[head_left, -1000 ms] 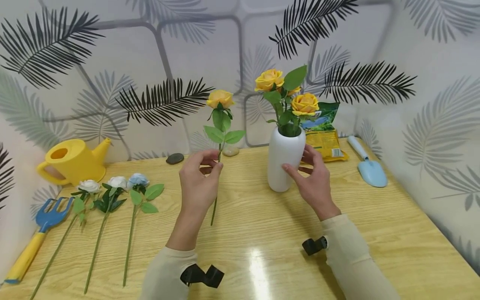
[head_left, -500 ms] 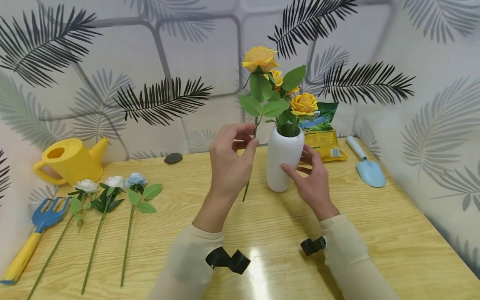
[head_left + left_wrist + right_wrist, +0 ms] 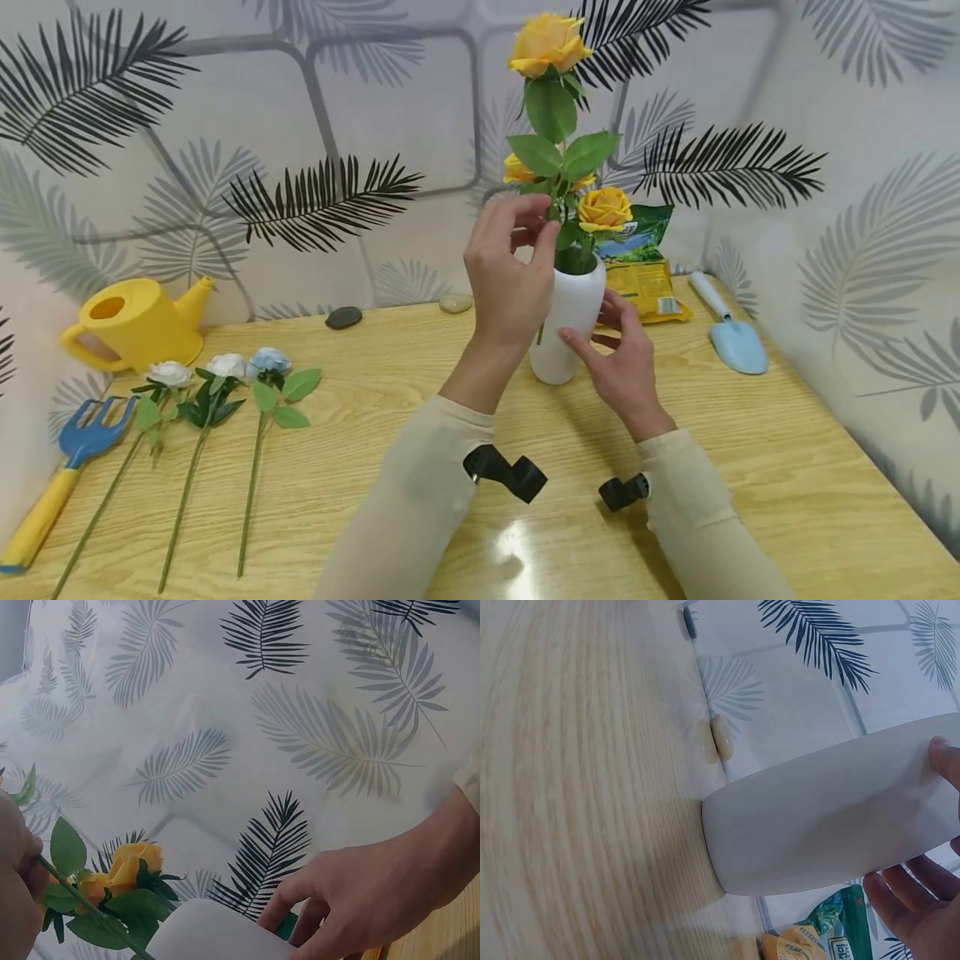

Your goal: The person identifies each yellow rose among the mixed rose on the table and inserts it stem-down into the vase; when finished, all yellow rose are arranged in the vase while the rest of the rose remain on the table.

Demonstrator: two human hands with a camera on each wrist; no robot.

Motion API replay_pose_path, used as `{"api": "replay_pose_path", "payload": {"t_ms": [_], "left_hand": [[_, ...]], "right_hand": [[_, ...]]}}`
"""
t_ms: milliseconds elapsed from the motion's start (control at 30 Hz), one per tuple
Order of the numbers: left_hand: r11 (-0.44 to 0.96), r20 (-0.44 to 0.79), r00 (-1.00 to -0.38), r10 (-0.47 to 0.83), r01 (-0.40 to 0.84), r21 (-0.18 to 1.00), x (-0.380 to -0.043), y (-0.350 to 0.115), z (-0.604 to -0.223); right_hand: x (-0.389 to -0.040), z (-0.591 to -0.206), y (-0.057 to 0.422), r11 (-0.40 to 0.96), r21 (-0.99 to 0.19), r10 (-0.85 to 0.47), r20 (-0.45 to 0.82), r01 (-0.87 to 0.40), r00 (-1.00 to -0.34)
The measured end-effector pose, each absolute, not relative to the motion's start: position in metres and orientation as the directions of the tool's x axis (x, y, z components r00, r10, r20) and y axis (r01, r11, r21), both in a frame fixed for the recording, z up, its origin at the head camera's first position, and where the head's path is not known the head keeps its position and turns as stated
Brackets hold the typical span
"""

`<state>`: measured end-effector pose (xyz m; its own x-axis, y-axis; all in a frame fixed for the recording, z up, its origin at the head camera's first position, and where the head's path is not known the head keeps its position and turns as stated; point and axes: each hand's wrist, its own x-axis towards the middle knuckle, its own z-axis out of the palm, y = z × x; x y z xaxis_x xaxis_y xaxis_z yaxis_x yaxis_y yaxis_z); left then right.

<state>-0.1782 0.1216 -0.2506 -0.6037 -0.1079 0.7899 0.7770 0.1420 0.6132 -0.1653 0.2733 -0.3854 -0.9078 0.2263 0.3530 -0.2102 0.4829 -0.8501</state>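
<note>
My left hand (image 3: 513,271) pinches the stem of a yellow rose (image 3: 550,46) between thumb and fingers. The rose stands upright above the white vase (image 3: 573,312), and its lower stem end shows in front of the vase wall. Several yellow roses (image 3: 604,208) with green leaves fill the vase mouth. My right hand (image 3: 622,367) grips the vase's right side, thumb in front and fingers behind. In the right wrist view the vase (image 3: 825,810) stands on the table. The left wrist view shows the held green stem (image 3: 90,906) slanting close by the vase.
At left lie two white roses (image 3: 227,365), a blue rose (image 3: 268,362) and a blue hand fork (image 3: 93,433), near a yellow watering can (image 3: 142,321). A yellow-green packet (image 3: 645,283) and a light blue trowel (image 3: 738,346) are at right. Pebbles (image 3: 455,303) line the wall.
My left hand has carried the yellow rose to the right and upward, from beside the vase to over its front. The right hand keeps its hold on the vase.
</note>
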Motion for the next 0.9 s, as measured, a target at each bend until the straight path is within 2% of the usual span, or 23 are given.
{"api": "replay_pose_path", "payload": {"t_ms": [367,900], "left_hand": [[0.172,0.854,-0.502,-0.135,0.837,0.519,-0.194,0.141,-0.239],[0.184,0.874,-0.452,-0.177,0.857,0.481,-0.209,0.151,-0.226]], "right_hand": [[-0.165,-0.385,0.273,0.479,-0.848,0.218,0.366,-0.228,-0.905],[-0.166,-0.386,0.274,0.480,-0.848,0.221,0.366,-0.226,-0.904]]}}
